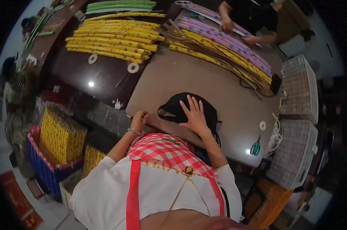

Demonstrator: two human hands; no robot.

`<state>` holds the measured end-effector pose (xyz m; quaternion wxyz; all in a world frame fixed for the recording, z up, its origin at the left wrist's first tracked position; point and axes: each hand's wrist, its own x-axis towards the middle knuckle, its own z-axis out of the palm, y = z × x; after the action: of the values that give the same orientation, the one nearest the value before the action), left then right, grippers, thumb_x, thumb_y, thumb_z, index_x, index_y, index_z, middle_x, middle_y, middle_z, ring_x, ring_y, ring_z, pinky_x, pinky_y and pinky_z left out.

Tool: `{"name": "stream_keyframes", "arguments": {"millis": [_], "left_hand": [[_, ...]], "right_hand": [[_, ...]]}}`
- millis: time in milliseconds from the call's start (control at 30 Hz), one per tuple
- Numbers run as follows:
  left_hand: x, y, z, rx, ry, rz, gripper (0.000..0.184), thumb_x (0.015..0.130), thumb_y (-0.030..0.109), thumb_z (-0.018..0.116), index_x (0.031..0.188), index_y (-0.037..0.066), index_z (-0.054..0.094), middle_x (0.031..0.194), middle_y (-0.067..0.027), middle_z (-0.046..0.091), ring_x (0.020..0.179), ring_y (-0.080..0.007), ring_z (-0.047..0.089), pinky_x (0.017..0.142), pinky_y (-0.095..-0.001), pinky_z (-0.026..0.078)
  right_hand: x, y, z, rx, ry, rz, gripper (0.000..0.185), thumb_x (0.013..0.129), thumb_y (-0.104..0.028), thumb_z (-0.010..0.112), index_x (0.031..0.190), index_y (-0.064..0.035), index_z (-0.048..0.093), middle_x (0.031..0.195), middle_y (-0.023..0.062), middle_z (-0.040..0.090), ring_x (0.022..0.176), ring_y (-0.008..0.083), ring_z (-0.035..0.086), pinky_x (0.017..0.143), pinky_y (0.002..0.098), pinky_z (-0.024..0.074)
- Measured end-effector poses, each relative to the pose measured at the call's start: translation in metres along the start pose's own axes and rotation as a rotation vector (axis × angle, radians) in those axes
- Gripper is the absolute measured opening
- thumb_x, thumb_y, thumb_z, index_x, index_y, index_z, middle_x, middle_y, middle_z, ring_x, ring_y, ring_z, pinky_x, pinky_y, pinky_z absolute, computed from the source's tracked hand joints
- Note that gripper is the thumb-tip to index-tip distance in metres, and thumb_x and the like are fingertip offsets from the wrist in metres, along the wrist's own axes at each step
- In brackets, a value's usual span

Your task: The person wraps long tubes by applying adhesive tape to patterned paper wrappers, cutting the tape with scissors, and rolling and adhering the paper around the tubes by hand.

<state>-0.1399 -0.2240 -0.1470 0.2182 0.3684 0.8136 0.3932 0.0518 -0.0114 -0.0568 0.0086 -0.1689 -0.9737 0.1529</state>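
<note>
My right hand (196, 119) lies with spread fingers on a black cloth item (177, 102), a cap or small bag with a loop at its left side. It rests on the brown table (234, 105) close to the front edge. Thin black cords hang from its right side. My left hand (139, 120) is at the table's front edge, left of the black item and apart from it. Its fingers are curled together, and I cannot make out whether anything is in them.
Yellow patterned rolls (112, 36) and purple rolls (227, 40) lie at the back. Small scissors (255, 147) and a white ring (262, 125) are at the right. White baskets (294, 149) stand beyond. A blue crate (43, 165) is at left. Another person's hands (228, 26) work opposite.
</note>
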Motion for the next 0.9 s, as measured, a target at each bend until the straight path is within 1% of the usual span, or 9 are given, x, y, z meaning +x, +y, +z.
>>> {"name": "stream_keyframes", "arguments": {"millis": [100,300,467,533,667,733,767,867,900], "left_hand": [[-0.037,-0.026,-0.019,0.01,0.024,-0.036,0.016,0.083,0.012,0.053,0.094,0.002,0.059,0.089,-0.0141,0.059,0.08,-0.0275,0.058,0.07,-0.0333,0.046],[-0.163,-0.103,-0.034,0.142,0.009,-0.667,0.022,0.081,0.018,0.053,0.094,0.002,0.06,0.093,-0.0193,0.06,0.089,-0.0336,0.056,0.078,-0.0388,0.045],[-0.329,-0.201,0.011,-0.036,-0.072,-1.173,0.033,0.07,0.029,0.058,0.09,0.003,0.064,0.09,-0.0207,0.061,0.088,-0.0327,0.059,0.073,-0.0384,0.047],[-0.384,-0.213,0.034,-0.14,-0.05,-1.307,0.025,0.072,0.025,0.055,0.083,0.004,0.064,0.085,-0.02,0.061,0.083,-0.0327,0.059,0.07,-0.0388,0.047],[-0.441,-0.215,0.072,-0.042,-0.127,-1.128,0.02,0.078,0.018,0.051,0.069,0.005,0.063,0.074,-0.0184,0.061,0.071,-0.0327,0.06,0.065,-0.0395,0.048],[-0.452,-0.217,0.09,-0.548,0.159,-1.571,0.025,0.083,0.019,0.047,0.07,0.003,0.061,0.073,-0.0143,0.061,0.063,-0.028,0.059,0.057,-0.0382,0.046],[-0.452,-0.224,0.097,-0.561,0.163,-1.577,0.025,0.083,0.019,0.047,0.07,0.003,0.061,0.073,-0.0143,0.061,0.063,-0.028,0.059,0.057,-0.0382,0.046],[-0.456,-0.266,0.141,-0.295,-0.169,-1.309,0.033,0.087,0.028,0.044,0.077,0.002,0.062,0.073,-0.011,0.061,0.062,-0.0239,0.058,0.062,-0.0366,0.046],[-0.442,-0.24,0.122,-0.394,0.075,-1.303,0.034,0.088,0.029,0.043,0.078,0.003,0.062,0.074,-0.0106,0.061,0.064,-0.0229,0.058,0.064,-0.0368,0.046]], "right_hand": [[0.014,0.003,0.029,-0.162,-0.08,0.043,0.094,0.059,-0.03,0.077,0.136,-0.0184,0.023,0.139,0.0149,0.018,0.127,0.032,0.021,0.102,0.0502,0.0179],[0.022,0.017,0.043,-0.155,0.091,-0.115,0.073,0.071,-0.014,0.069,0.132,-0.0179,0.031,0.134,0.0127,0.026,0.121,0.0328,0.028,0.099,0.0481,0.0229],[0.028,0.022,0.05,-0.304,0.08,-0.197,0.068,0.075,-0.008,0.063,0.133,-0.0158,0.029,0.134,0.0135,0.028,0.122,0.0323,0.028,0.097,0.048,0.0239],[0.03,0.024,0.051,-0.349,0.102,-0.228,0.067,0.076,-0.01,0.062,0.134,-0.0149,0.028,0.133,0.0144,0.029,0.12,0.0329,0.03,0.096,0.048,0.026],[0.032,0.028,0.052,-0.347,0.102,-0.261,0.062,0.081,-0.028,0.058,0.134,-0.0136,0.028,0.133,0.0174,0.029,0.118,0.0347,0.033,0.093,0.0495,0.03],[0.036,0.025,0.043,-0.276,-0.002,-0.244,0.061,0.082,-0.034,0.055,0.134,-0.0132,0.029,0.134,0.0183,0.028,0.118,0.0353,0.033,0.092,0.0505,0.0306],[0.035,0.022,0.039,-0.316,-0.005,-0.243,0.062,0.081,-0.04,0.054,0.132,-0.0127,0.031,0.134,0.0181,0.028,0.117,0.0356,0.034,0.09,0.05,0.0327],[0.027,-0.006,0.036,-0.472,0.088,-0.338,0.057,0.084,-0.037,0.052,0.132,-0.0131,0.032,0.134,0.0169,0.029,0.116,0.0355,0.035,0.091,0.0489,0.0325],[0.024,-0.018,0.039,-0.48,0.082,-0.346,0.057,0.084,-0.037,0.052,0.132,-0.0131,0.032,0.134,0.0169,0.029,0.116,0.0355,0.035,0.091,0.0489,0.0325]]}}
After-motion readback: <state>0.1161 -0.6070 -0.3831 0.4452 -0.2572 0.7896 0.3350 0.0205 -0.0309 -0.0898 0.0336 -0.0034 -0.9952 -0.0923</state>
